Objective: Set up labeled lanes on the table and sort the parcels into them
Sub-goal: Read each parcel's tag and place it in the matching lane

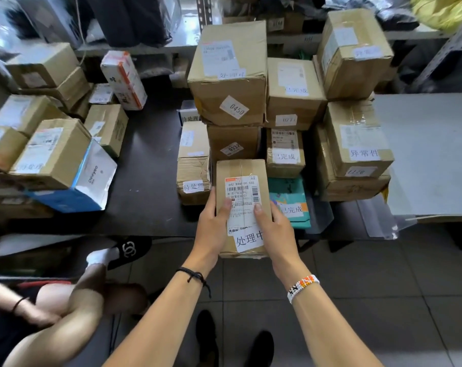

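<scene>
Open lane: bare worktop (150, 160) strip btw left box heap (52, 154) and centre stacks. Held parcel (241, 181) hemmed in: 0332 box (234, 144) just behind w/ 0450 box (230, 83) on top, low carton (193, 168) left, teal mailer (290, 197) right. Grey sheet (431, 154) bare beyond right stack (357, 144).

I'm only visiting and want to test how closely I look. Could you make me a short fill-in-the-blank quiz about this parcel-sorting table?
1. The left hand and right hand together hold one parcel made of brown ____.
2. The box numbered 0450 is stacked on the box numbered ____.
3. The cord on the left wrist is ____ in colour.
Missing words: cardboard; 0332; black.
</scene>
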The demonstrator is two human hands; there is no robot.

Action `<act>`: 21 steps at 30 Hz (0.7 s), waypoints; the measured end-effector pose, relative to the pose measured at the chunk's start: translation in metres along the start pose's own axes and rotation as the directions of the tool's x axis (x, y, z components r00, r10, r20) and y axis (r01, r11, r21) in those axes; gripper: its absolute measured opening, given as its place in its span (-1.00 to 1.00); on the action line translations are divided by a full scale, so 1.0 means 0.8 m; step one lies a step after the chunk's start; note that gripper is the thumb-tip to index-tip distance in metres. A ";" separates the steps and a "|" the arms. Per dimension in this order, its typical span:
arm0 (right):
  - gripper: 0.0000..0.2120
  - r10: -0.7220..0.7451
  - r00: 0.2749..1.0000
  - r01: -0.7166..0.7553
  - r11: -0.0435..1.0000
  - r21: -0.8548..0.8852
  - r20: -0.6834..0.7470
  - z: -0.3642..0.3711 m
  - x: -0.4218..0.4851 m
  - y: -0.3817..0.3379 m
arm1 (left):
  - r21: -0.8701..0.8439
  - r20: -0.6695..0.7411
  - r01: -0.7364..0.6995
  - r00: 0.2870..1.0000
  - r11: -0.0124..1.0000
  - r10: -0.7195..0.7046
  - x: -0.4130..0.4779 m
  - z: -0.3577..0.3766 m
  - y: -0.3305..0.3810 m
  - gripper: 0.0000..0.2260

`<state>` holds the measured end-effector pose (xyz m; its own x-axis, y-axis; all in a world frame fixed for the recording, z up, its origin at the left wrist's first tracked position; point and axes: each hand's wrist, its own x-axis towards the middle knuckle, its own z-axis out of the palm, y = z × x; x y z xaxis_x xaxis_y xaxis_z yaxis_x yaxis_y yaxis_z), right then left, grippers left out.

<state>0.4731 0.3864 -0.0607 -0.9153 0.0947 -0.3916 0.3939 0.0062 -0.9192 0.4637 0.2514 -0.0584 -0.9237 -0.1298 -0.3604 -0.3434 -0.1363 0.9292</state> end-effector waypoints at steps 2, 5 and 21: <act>-0.79 0.007 1.000 -0.007 1.000 -0.024 -0.015 -0.001 -0.007 0.004 | 0.053 -0.019 -0.025 0.999 0.998 0.026 -0.003 -0.002 -0.008 -0.54; -0.83 -0.003 0.999 -0.003 0.994 -0.109 -0.054 0.000 -0.014 0.011 | 0.115 -0.041 -0.060 0.997 0.992 0.065 -0.011 -0.006 -0.025 -0.68; -0.81 0.023 0.963 -0.188 0.770 -0.609 -0.268 0.033 0.002 0.013 | 0.719 -0.095 -0.104 0.965 0.687 0.246 0.021 -0.012 -0.063 -0.53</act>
<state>0.4735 0.3603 -0.0721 -0.8498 0.3579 -0.3871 0.5270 0.5934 -0.6084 0.4669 0.2469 -0.1122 -0.9594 -0.2519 -0.1269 -0.2617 0.6265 0.7342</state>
